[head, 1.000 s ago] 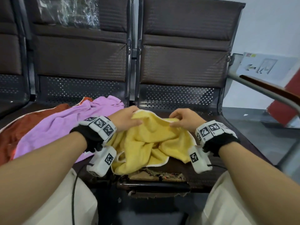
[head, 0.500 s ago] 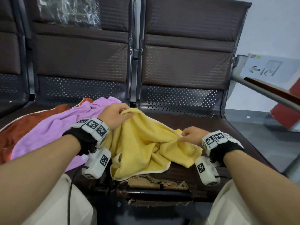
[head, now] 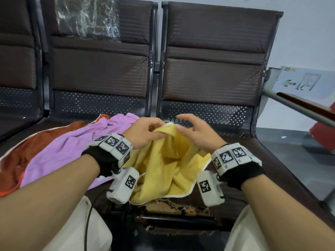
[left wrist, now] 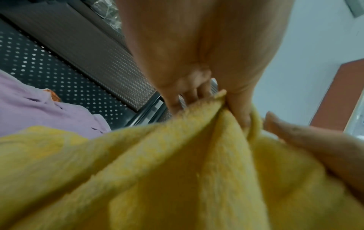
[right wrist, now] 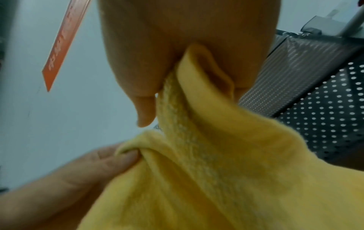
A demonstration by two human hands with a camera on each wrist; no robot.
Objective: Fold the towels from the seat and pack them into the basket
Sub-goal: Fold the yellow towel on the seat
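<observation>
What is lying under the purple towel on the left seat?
A rust-orange towel lies under the purple towel and sticks out at its left and far edges. How far it reaches beneath, and whether anything else lies there, is covered.

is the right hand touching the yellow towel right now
Touching. The right wrist view shows the right hand pinching a bunched edge of the yellow towel between thumb and fingers.

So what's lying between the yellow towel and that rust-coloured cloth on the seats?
A purple towel lies between them, overlapping the rust-coloured cloth and reaching the yellow towel beneath the left hand; the head view shows it.
</observation>
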